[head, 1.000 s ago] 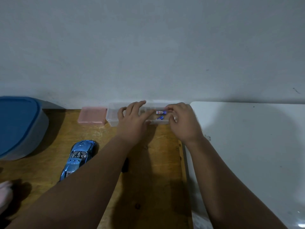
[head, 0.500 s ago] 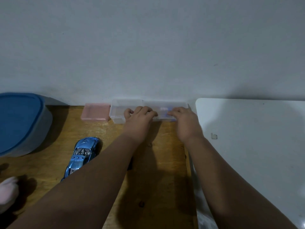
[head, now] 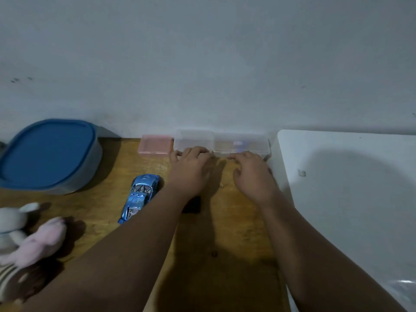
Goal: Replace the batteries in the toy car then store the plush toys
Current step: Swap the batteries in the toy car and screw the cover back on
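Table [head: 236,224]: wood, under a grey wall [head: 202,64].
Plush toys [head: 33,242]: on it, far left.
Car [head: 140,194]: beside my left forearm.
Left hand [head: 191,171]: fingers [head: 198,152] bent against box [head: 243,144] front; grip unclear.
Right hand [head: 254,176]: fingers [head: 242,156] bent, tips at box; grip unclear.

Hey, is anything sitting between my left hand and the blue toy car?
Nothing visible. Only bare wooden table lies between the left hand and the toy car; a small dark object sits partly under the forearm.
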